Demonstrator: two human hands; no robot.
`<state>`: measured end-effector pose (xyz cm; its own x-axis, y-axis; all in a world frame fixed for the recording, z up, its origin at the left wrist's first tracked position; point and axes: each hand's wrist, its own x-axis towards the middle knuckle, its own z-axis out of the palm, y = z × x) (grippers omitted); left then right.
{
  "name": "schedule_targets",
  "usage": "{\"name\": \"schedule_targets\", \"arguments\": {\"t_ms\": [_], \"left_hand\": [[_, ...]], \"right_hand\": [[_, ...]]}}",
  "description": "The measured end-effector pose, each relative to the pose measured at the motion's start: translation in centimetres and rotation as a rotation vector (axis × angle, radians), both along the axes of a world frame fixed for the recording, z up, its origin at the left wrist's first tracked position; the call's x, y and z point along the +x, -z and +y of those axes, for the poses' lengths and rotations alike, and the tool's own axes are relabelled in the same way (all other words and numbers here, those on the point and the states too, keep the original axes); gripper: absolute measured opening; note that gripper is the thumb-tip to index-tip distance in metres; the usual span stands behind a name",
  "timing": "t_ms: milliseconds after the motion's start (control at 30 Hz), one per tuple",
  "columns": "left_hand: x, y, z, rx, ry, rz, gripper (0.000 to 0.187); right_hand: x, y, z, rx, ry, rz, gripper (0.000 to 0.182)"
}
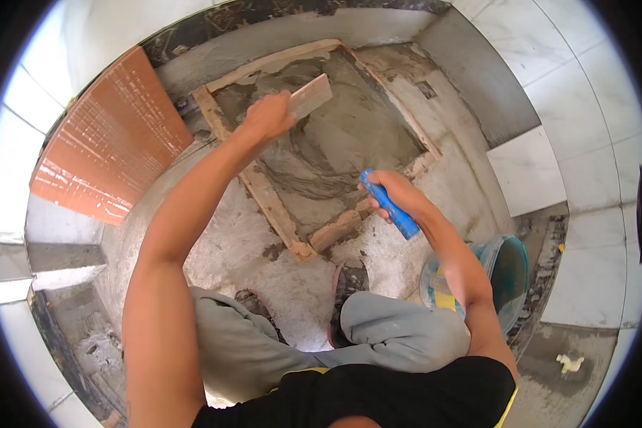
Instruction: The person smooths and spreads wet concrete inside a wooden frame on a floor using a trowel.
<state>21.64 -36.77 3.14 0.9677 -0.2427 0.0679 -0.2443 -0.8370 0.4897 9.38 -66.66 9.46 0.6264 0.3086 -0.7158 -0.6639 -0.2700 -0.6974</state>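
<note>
"One patch of grey, wet-looking mortar (342, 135) was in the centre. Where exactly did it lie?"

"It lay on the floor (228, 235), inside a wooden frame (269, 203). Its surface was not even; I saw swirled ridges on it."

"And the hands?"

"The left hand (269, 118) gripped a flat, pale piece (312, 96) by one end, and the other end reached over the mortar. Whether it touched the mortar, I could not tell. The right hand (396, 198) was closed around a blue handle (399, 214), near the front side of the frame. The working part of this tool was not clear to me."

"What could go wrong from there, in your opinion?"

"I judged three things possible. If the flat piece tilted, its edge could cut a groove in the soft mortar. If a hand or a shoe (348, 285) pushed the frame, a strip could shift, and the mortar could escape under it, because I saw no fixing on the strips. Also, a bucket (512, 267) stood beside the right arm, so a wide swing of the elbow could knock it."

"What was farther away?"

"An orange ribbed panel (114, 139) leaned on the left side, well apart from the mortar, and a white tile (528, 171) was on the right, near the wall."
</note>
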Motion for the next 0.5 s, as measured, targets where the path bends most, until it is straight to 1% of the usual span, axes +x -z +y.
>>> {"name": "schedule_targets", "arguments": {"t_ms": [33,100,133,200,233,300,333,400,500], "left_hand": [[0.1,-0.3,0.4,0.002,-0.016,-0.002,0.038],[0.4,-0.8,0.5,-0.042,-0.038,0.019,0.040],[0.4,-1.3,0.4,-0.045,-0.029,0.020,0.040],[0.4,-2.2,-0.3,-0.126,-0.018,0.035,0.039],[0.5,-2.2,-0.8,-0.131,0.005,0.038,0.039],[0.6,-2.5,-1.7,-0.159,0.021,0.074,0.043],[0.5,-2.6,-2.4,-0.162,0.036,0.071,0.043],[0.1,-2.6,-3.2,-0.270,0.037,0.165,0.045],[-0.5,-1.9,-4.6,-0.289,0.067,0.152,0.042]], "right_hand": [[-0.1,1.0,-0.4,0.002,-0.016,-0.002,0.023],[-0.6,4.0,-1.6,-0.829,-0.553,-1.004,0.035],[-0.3,4.7,-1.7,-0.836,-0.548,-0.998,0.035],[0.8,5.5,-2.1,-0.958,-0.542,-0.966,0.043],[0.9,5.6,-2.0,-0.973,-0.526,-0.951,0.043],[1.6,5.7,-1.3,-1.000,-0.550,-1.088,0.045],[1.8,5.9,-1.1,-1.011,-0.538,-1.083,0.045],[2.1,6.0,-0.1,-1.017,-0.543,-1.148,0.043],[2.5,5.2,1.2,-1.005,-0.544,-1.138,0.042]]}}
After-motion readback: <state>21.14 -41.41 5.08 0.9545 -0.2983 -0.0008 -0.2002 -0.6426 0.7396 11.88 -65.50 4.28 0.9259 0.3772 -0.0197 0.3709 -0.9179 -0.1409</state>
